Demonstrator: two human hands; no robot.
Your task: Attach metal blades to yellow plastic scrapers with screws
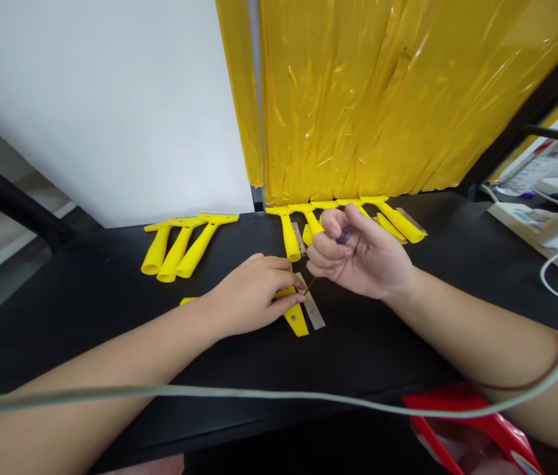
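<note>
My left hand point(252, 293) is closed on a yellow plastic scraper point(297, 321) lying on the black table, thumb and fingers pinching its head. A screw shows in the head's near end. Along its right side lies a flat metal blade point(315, 311). In my right hand point(371, 260) is a screwdriver point(345, 235), its dark purplish handle wrapped by my fingers. Its thin shaft slants down to my left fingertips, over the scraper's head. Whether the tip sits in a screw is hidden by those fingers.
Three yellow scrapers point(187, 247) lie at the back left of the black table point(239, 369). Several more point(289, 237) line the back right, some with blades. A pale cable point(279, 396) crosses in front. A red object point(477, 422) hangs below the edge; white devices point(531, 231) stand right.
</note>
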